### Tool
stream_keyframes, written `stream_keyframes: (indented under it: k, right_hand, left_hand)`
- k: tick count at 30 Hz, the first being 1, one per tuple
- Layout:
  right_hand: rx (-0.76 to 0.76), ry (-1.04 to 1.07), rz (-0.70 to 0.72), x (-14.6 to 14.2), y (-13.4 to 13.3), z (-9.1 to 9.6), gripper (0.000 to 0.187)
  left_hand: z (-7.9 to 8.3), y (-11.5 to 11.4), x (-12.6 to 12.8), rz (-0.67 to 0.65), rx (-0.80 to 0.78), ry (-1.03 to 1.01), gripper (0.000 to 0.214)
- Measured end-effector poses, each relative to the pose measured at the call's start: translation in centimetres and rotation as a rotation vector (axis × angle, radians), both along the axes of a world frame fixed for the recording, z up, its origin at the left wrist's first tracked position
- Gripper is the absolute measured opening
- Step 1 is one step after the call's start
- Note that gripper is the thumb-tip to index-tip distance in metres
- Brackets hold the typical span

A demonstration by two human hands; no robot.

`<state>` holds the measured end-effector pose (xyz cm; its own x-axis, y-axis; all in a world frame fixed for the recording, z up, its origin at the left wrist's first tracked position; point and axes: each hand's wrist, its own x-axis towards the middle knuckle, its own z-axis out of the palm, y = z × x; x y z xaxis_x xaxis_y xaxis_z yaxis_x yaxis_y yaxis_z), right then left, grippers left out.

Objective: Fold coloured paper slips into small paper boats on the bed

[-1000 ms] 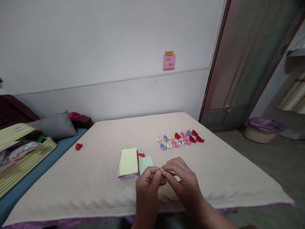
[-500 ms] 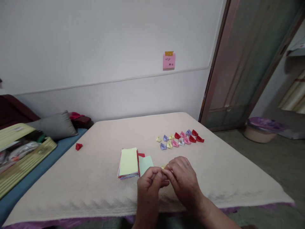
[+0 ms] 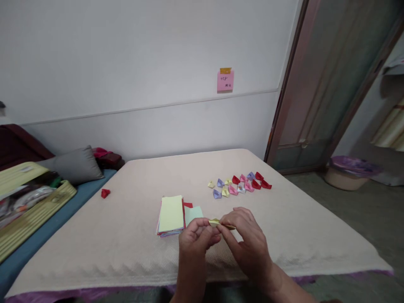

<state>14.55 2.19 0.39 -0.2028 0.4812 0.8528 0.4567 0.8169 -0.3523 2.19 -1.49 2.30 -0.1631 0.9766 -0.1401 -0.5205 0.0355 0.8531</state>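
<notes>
Both my hands meet over the near part of the cream-covered table [image 3: 126, 235]. My left hand [image 3: 194, 242] and my right hand [image 3: 248, 246] pinch a small folded yellow paper piece [image 3: 217, 222] between their fingertips, holding it just above the cloth. Just to the left lies a stack of coloured paper sheets [image 3: 171, 214] with a yellow sheet on top, a red sheet and a pale green sheet [image 3: 192, 213] sticking out beside it. Farther back sits a cluster of several small folded paper pieces [image 3: 240, 185] in yellow, purple, pink and red.
One red folded piece [image 3: 105, 193] lies alone at the table's left edge. A grey pillow [image 3: 74, 165] and a yellow tray of clutter [image 3: 34, 206] sit on the blue surface at left. A pink note [image 3: 225, 80] hangs on the wall. A door and a basin [image 3: 349, 172] stand right.
My fingers have shifted on the yellow paper piece, and it now shows more between the two hands. The camera view has drifted slightly.
</notes>
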Motion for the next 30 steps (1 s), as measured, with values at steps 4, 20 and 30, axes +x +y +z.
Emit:
stream_keyframes:
  k: [4,20,30]
  right_hand:
    - [-0.009,-0.003,0.011,0.0,0.0,-0.1,0.02]
    - [-0.519,0.201,0.105,0.6,-0.1,1.3,0.025]
    - [-1.364,0.494,0.779,1.3,1.0,1.2,0.01]
  left_hand:
    - [-0.8,0.1,0.3,-0.023,0.035,0.0,0.016]
    - [-0.9,0.5,-0.9,-0.076,0.047,0.174,0.014]
    - [-1.3,1.3,-2.4,-0.257,0.082,0.273,0.021]
